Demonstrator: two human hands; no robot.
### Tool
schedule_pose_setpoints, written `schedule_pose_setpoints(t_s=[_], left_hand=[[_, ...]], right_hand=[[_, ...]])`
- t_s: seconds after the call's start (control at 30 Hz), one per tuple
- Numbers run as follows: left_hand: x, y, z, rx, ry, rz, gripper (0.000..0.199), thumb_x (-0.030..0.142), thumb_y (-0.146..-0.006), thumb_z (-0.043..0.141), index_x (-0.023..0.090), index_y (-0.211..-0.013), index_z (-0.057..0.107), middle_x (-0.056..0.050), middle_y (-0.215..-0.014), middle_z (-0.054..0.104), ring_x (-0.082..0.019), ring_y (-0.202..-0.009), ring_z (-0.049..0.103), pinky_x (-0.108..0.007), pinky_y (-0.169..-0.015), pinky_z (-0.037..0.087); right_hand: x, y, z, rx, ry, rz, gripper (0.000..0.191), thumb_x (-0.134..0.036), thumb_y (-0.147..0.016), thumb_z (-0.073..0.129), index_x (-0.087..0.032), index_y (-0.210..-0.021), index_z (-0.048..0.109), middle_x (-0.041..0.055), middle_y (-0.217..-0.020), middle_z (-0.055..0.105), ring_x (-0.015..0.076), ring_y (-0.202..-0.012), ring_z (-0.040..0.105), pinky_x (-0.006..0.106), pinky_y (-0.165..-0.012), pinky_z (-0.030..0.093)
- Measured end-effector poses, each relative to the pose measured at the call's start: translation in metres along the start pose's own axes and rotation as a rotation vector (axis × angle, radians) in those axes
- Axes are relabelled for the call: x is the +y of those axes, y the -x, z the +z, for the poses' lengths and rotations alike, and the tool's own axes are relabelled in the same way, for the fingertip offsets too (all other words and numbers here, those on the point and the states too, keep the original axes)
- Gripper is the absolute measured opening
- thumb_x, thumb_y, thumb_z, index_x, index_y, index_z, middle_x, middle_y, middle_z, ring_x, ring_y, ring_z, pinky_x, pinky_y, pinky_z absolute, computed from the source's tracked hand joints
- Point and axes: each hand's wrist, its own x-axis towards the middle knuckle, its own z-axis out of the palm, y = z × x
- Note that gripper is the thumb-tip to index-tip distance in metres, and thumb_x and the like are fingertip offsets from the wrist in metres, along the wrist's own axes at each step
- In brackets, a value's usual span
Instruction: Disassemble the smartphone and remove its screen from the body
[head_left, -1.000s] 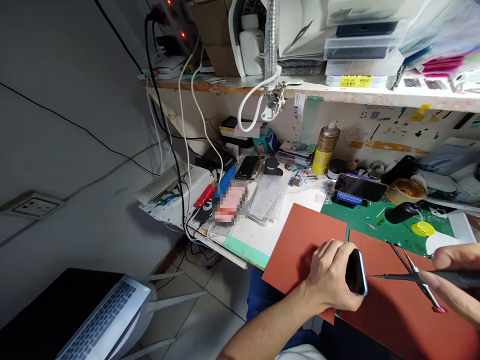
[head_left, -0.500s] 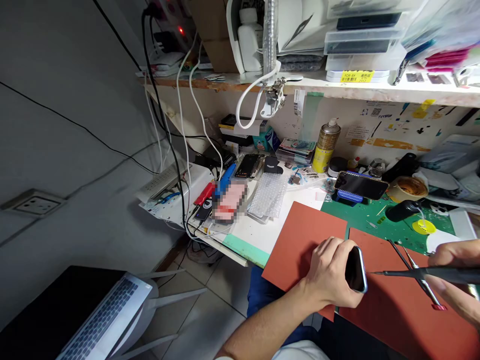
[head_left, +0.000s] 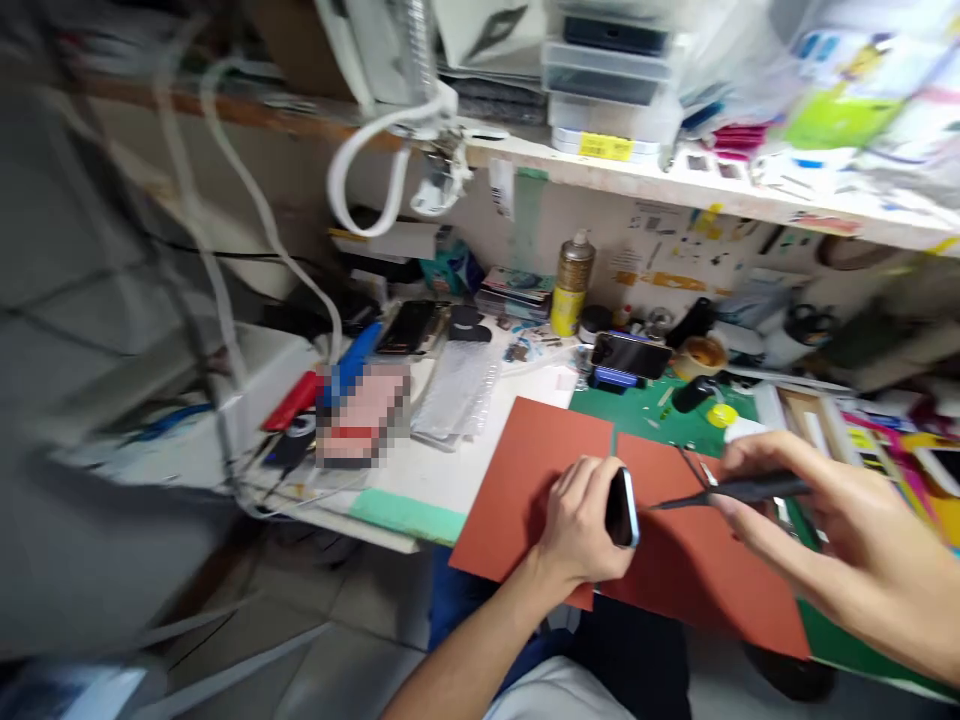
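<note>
The dark-screened, pale-blue-edged smartphone (head_left: 619,510) is tilted over the middle of the red-brown two-panel mat (head_left: 502,470), clasped by the curled left hand (head_left: 581,520), while the right hand (head_left: 847,530), at the mat's right, pinches a slim black pointed tool (head_left: 757,488) levelled toward it.

phone (head_left: 620,510): dark face, pale blue edge; tipped up on its side in left hand (head_left: 579,522), contact with red mats (head_left: 499,490) below hidden | tool (head_left: 757,488): slim, black, tapering to fine tip; pinched in right hand (head_left: 847,535), nearly level, tip towards phone, near, not touching
</note>
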Motion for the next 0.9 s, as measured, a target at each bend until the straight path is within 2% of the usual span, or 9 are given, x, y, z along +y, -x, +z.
schedule_pose_setpoints(t_s=[0.1,0.17,0.23,0.37,0.5,0.6,0.73,0.83,0.9], left_hand=[[-0.003,-0.001,0.002,0.001,0.040,0.006,0.062,0.022,-0.073,0.062,0.018,-0.134,0.054,-0.014,-0.107,0.073,-0.033,-0.096,0.074,-0.045,-0.085,0.064],[-0.006,0.000,0.004,0.000,0.048,0.008,0.061,0.018,-0.074,0.062,0.018,-0.135,0.054,-0.014,-0.109,0.072,-0.032,-0.099,0.073,-0.045,-0.087,0.063],[-0.007,0.000,0.006,0.003,0.049,0.016,0.060,0.018,-0.077,0.062,0.019,-0.137,0.054,-0.013,-0.111,0.072,-0.031,-0.100,0.073,-0.043,-0.088,0.062],[-0.010,0.001,0.010,0.014,0.043,0.043,0.058,0.019,-0.081,0.062,0.018,-0.139,0.053,-0.013,-0.110,0.070,-0.030,-0.098,0.071,-0.041,-0.087,0.062],[-0.012,0.002,0.011,0.007,0.038,0.046,0.058,0.019,-0.082,0.062,0.017,-0.139,0.053,-0.013,-0.109,0.068,-0.030,-0.098,0.070,-0.041,-0.086,0.061],[-0.013,0.002,0.011,-0.002,0.035,0.047,0.058,0.020,-0.083,0.063,0.016,-0.140,0.053,-0.013,-0.110,0.068,-0.030,-0.100,0.071,-0.041,-0.087,0.062],[-0.013,0.004,0.011,-0.006,0.027,0.041,0.058,0.021,-0.083,0.063,0.015,-0.140,0.053,-0.014,-0.111,0.068,-0.031,-0.101,0.071,-0.042,-0.087,0.061],[-0.013,0.004,0.012,-0.005,0.024,0.041,0.058,0.020,-0.083,0.062,0.016,-0.140,0.053,-0.013,-0.111,0.068,-0.031,-0.101,0.070,-0.042,-0.088,0.061],[-0.013,0.004,0.012,-0.007,0.022,0.038,0.058,0.019,-0.083,0.062,0.017,-0.140,0.053,-0.013,-0.111,0.068,-0.031,-0.101,0.070,-0.042,-0.089,0.061]], right_hand=[[-0.007,-0.002,0.000,-0.135,-0.042,0.110,0.007,-0.037,-0.107,0.066,-0.031,-0.108,0.064,0.0047,-0.093,0.076,0.0179,-0.074,0.073,0.027,-0.060,0.058],[-0.007,-0.001,0.000,-0.143,-0.068,0.123,0.008,-0.035,-0.108,0.063,-0.027,-0.107,0.062,0.0043,-0.094,0.073,0.0175,-0.077,0.071,0.028,-0.066,0.058],[-0.006,0.000,0.000,-0.141,-0.079,0.117,0.012,-0.036,-0.106,0.066,-0.025,-0.108,0.060,0.0041,-0.096,0.072,0.0171,-0.078,0.069,0.029,-0.071,0.058],[-0.006,0.000,0.000,-0.112,-0.090,0.118,0.016,-0.037,-0.106,0.065,-0.023,-0.103,0.059,0.0008,-0.086,0.067,0.0134,-0.067,0.062,0.025,-0.058,0.050],[-0.008,-0.003,0.001,-0.125,-0.112,0.100,0.014,-0.033,-0.102,0.067,-0.022,-0.104,0.059,0.0021,-0.091,0.069,0.0131,-0.069,0.063,0.025,-0.061,0.050],[-0.011,-0.004,0.001,-0.109,-0.127,0.106,0.014,-0.033,-0.104,0.064,-0.022,-0.099,0.057,-0.0024,-0.078,0.065,0.0099,-0.055,0.053,0.024,-0.053,0.043],[-0.012,-0.004,0.000,-0.100,-0.106,0.074,0.014,-0.032,-0.103,0.066,-0.021,-0.098,0.059,0.0005,-0.083,0.069,0.0120,-0.063,0.060,0.024,-0.058,0.047],[-0.012,-0.004,0.000,-0.080,-0.088,0.065,0.016,-0.033,-0.105,0.064,-0.022,-0.095,0.058,-0.0019,-0.076,0.065,0.0107,-0.057,0.055,0.023,-0.052,0.040],[-0.012,-0.004,-0.001,-0.095,-0.095,0.017,0.009,-0.026,-0.104,0.062,-0.021,-0.097,0.059,-0.0015,-0.078,0.066,0.0108,-0.060,0.057,0.023,-0.056,0.044]])
